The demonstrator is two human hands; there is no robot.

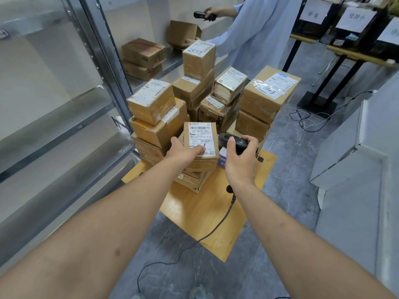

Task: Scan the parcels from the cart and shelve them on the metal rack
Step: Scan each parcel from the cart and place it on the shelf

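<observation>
Head view, so you're looking down both bare forearms at a cart (200, 214) with a wooden deck, piled with brown cardboard parcels.

Nearest thing that matters: the left hand (183, 151) holds a small parcel (201, 141) on top of the front stack, label up. Thumb lies across the bottom edge of the label, and the other fingers seem to wrap the left side, though I can't see them properly. The parcel's long axis runs away from the person, barcodes at the far end of the label.

The right hand (240, 160) sits just right of it, fingers curled round a black scanner (234, 141) with its cord trailing down to the floor. The scanner head is right beside the parcel's right edge, pointing roughly left toward the label. My guess is that's the scan step, and the aim across to the barcode is the bit that counts, since the left hand already has the box steady.

Behind that, more parcels are stacked in several piles, some with handwritten numbers.

The metal rack (101, 67) runs along the left, close to the left arm, so shelving should be a short swing that way. A few boxes already sit on a far shelf, where another person in a light blue coat is scanning too.

Grey floor, loose cables, black stands with paper signs at the back right.
</observation>
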